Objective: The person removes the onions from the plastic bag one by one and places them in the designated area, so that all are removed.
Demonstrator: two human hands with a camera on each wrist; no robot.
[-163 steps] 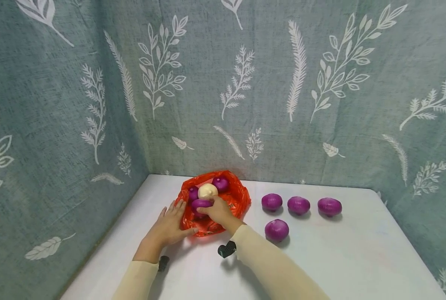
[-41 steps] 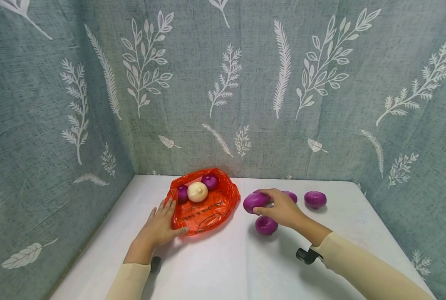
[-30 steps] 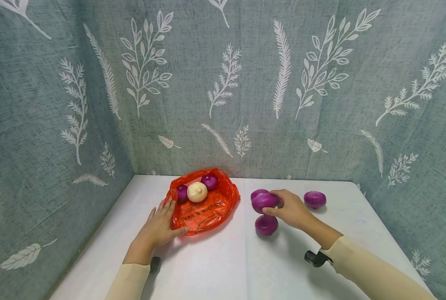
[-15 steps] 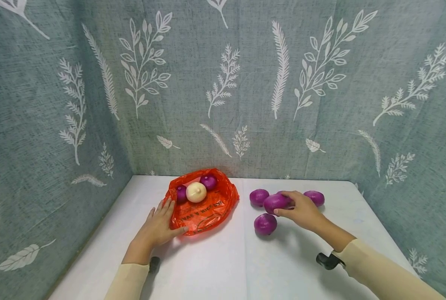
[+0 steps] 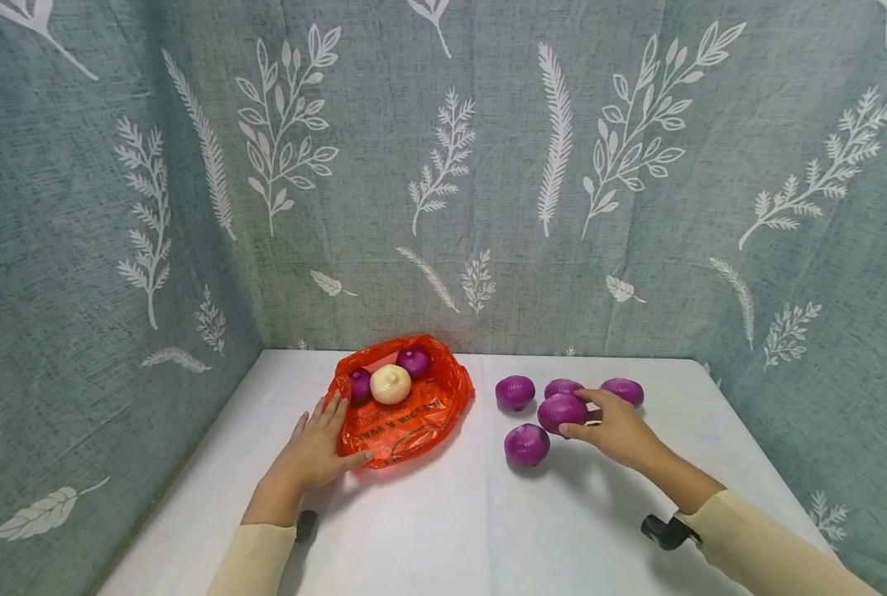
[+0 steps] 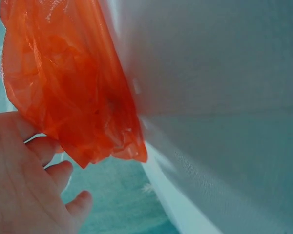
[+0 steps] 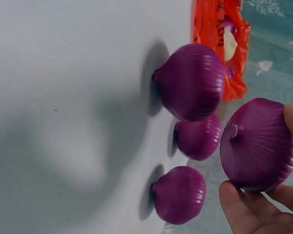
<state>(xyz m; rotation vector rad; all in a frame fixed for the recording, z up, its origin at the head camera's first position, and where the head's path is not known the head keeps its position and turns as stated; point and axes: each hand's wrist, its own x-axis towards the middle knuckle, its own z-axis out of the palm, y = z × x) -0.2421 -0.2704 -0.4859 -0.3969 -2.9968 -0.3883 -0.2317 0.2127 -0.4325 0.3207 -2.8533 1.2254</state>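
In the head view my right hand (image 5: 624, 429) pinches a purple onion (image 5: 562, 412) between thumb and fingers, above the table. The right wrist view shows this held onion (image 7: 259, 146) with its stem tip facing the camera side. My left hand (image 5: 311, 451) rests with spread fingers against the left rim of an open red plastic bag (image 5: 406, 430). In the left wrist view, fingertips touch the bag (image 6: 73, 87) from outside. Inside lie a cream-white onion (image 5: 390, 384) and two purple onions, one at the back (image 5: 414, 362) and another at the left (image 5: 359, 386).
Several purple onions stand on the white table (image 5: 429, 530): a left one (image 5: 515, 392), a partly hidden middle one (image 5: 561, 387), a right one (image 5: 623, 391) and a nearer one (image 5: 527, 445). A patterned grey-green cloth (image 5: 384, 207) hangs behind and at both sides.
The purple onion has left the bag in my right hand. It has travelled rightward past the left table onion to near the middle one. My left hand has stayed at the bag.
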